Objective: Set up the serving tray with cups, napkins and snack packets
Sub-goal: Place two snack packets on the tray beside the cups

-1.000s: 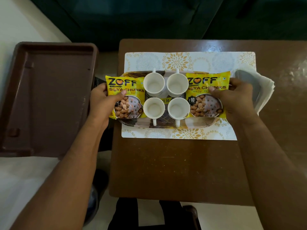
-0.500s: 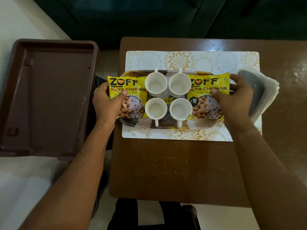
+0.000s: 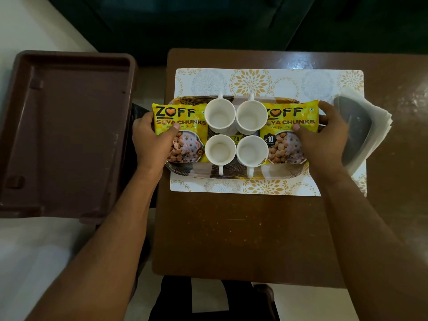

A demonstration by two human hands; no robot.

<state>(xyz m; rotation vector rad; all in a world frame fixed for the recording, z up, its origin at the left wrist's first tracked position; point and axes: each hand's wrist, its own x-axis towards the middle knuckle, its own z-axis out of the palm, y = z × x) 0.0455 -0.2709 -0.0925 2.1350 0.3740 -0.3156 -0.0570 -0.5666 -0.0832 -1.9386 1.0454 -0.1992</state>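
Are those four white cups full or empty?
Empty: the four white cups stand upright on the tray, their bare white bottoms showing.

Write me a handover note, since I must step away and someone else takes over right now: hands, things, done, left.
Left hand grips the tray's left end, thumb on the left packet. Right hand grips the right end, thumb on the right packet.
Four cups stand mid-tray between the packets.
Done: cups and packets loaded.
Left: napkins lie off the tray, under a grey holder.

Both hands [image 3: 152,137] [image 3: 322,137] forward, thumbs inward
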